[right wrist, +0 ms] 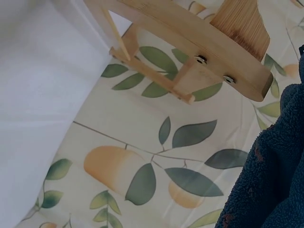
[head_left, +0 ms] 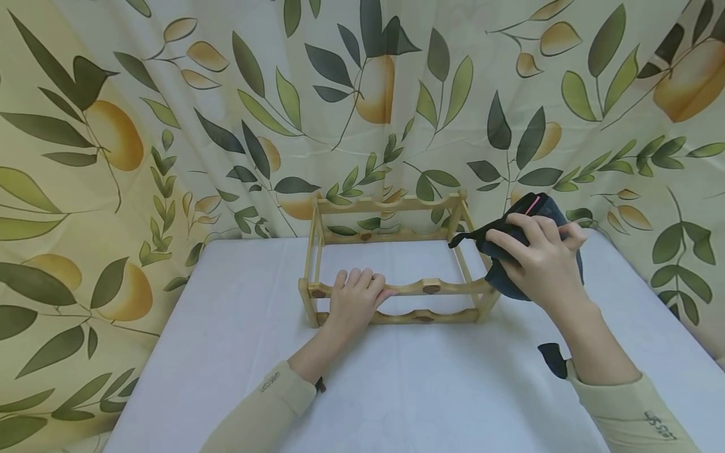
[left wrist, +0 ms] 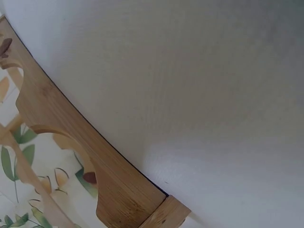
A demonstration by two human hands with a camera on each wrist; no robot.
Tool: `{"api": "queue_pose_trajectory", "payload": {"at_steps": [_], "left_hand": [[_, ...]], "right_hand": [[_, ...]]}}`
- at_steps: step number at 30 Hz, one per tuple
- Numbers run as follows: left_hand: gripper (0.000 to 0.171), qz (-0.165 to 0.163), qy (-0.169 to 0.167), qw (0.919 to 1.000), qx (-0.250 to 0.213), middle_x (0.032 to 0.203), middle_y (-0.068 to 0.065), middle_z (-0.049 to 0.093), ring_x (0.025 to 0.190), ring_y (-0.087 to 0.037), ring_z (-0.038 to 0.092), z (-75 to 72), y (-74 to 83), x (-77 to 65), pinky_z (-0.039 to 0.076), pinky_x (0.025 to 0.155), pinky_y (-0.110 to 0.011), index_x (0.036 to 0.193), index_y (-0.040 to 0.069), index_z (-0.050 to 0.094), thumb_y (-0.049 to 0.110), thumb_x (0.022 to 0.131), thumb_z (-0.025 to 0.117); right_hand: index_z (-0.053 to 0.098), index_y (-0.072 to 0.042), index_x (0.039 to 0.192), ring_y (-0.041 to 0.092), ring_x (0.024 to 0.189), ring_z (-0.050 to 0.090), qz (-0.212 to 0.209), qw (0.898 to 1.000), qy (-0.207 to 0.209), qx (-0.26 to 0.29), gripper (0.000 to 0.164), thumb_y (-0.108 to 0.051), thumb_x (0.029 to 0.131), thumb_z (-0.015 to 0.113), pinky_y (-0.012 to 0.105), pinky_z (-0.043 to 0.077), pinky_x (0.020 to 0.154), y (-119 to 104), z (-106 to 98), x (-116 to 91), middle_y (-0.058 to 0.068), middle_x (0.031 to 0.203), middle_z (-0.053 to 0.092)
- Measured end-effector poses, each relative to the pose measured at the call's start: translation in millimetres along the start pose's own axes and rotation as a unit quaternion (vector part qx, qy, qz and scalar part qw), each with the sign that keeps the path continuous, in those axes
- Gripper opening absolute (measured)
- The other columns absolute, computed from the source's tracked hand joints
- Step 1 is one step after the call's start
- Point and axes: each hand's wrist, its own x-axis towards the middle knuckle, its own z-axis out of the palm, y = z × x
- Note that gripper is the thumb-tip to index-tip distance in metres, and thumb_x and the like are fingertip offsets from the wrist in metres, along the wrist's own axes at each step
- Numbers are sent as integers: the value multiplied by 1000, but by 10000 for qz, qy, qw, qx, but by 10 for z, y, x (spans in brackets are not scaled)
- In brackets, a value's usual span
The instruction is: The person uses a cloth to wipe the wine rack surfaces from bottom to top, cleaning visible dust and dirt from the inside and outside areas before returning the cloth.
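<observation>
A light wooden bottle rack (head_left: 430, 287) with scalloped rails stands on the table in the head view. My left hand (head_left: 355, 299) grips its front upper rail near the left end, fingers over the top. The left wrist view has one scalloped rail (left wrist: 71, 128) up close, the hand itself out of sight. Off the rack's right end, my right hand (head_left: 540, 258) holds a dark blue fleecy cloth bundle (head_left: 504, 277) with a black strap and a pink strip, raised above the table. Its looped pile (right wrist: 266, 180) fills the right edge of the right wrist view, beside the rack's end post (right wrist: 190, 42).
A white cloth covers the table (head_left: 226, 352). Behind it hangs a curtain (head_left: 170, 126) printed with leaves and yellow fruit, close to the rack's back rails. A dark tab (head_left: 552, 360) sticks out by the right sleeve.
</observation>
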Motion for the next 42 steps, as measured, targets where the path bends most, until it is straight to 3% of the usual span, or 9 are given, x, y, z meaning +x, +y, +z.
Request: {"api": "queue_pose_trajectory", "payload": {"at_steps": [9, 15, 18, 23, 30, 31, 33, 38, 42], "left_hand": [[44, 20, -119, 9999, 38, 69, 4, 40, 63, -14, 38, 16, -18, 12, 33, 70, -30, 80, 16, 49, 52, 94, 30], [43, -24, -292, 9994, 172, 92, 1, 46, 83, -16, 42, -132, -81, -26, 31, 76, -35, 98, 17, 50, 48, 97, 21], [38, -107, 75, 9998, 171, 104, -2, 47, 94, -19, 42, -212, -202, -74, 29, 78, -40, 105, 17, 51, 41, 99, 22], [33, -329, 602, 9976, 108, 106, -6, 50, 95, -22, 45, -264, -536, -220, 28, 79, -44, 105, 14, 52, 34, 98, 28], [36, -525, 607, 9967, -90, 103, -9, 51, 92, -26, 44, -230, -882, -438, 24, 79, -46, 102, 8, 56, 31, 98, 29], [36, -504, 607, 9968, -102, 102, -9, 51, 92, -26, 44, -218, -901, -461, 24, 79, -46, 101, 8, 56, 31, 98, 28], [36, -463, 624, 9969, -97, 101, -9, 52, 90, -25, 44, -194, -923, -495, 24, 78, -46, 101, 8, 56, 31, 98, 28], [35, -498, 695, 9960, -241, 99, -9, 53, 90, -25, 45, -157, -923, -535, 25, 78, -47, 99, 7, 55, 30, 99, 28], [33, -479, 765, 9950, -416, 98, -8, 54, 90, -26, 46, -130, -911, -546, 26, 78, -47, 96, 6, 54, 27, 99, 30]], "right_hand": [[66, -8, 96, 44, 91, 42, -71, 10000, -58, -10, 39, -36, 97, 39, 60, 13, 72, -32, 12, -24, 25, 104, 53], [66, -9, 94, 43, 91, 43, -211, 9996, 58, 174, 35, -33, 97, 40, 59, 13, 71, -140, 30, -65, 24, 102, 54], [66, -10, 94, 41, 90, 44, -398, 9984, 130, 385, 35, -33, 97, 39, 58, 13, 70, -230, 51, -89, 23, 101, 55], [66, -13, 93, 36, 88, 46, -982, 9932, 79, 621, 33, -30, 98, 39, 53, 16, 66, -375, 144, -161, 19, 99, 58], [61, -19, 99, 29, 89, 48, -1710, 9815, -404, 757, 30, -18, 95, 32, 48, 19, 67, -503, 348, -295, 13, 103, 57], [61, -19, 99, 28, 89, 48, -1799, 9798, -451, 746, 29, -16, 94, 33, 47, 20, 67, -514, 377, -309, 13, 103, 57], [60, -19, 102, 27, 89, 48, -1930, 9768, -637, 668, 21, -12, 85, 50, 46, 21, 68, -527, 423, -334, 12, 105, 57], [57, -20, 106, 26, 92, 49, -2112, 9710, -1050, 389, 64, -10, 48, 83, 45, 23, 71, -536, 534, -376, 11, 107, 57], [58, -20, 105, 26, 92, 50, -2151, 9690, -1171, 320, 66, -11, 46, 85, 45, 23, 71, -515, 637, -393, 11, 108, 57]]}}
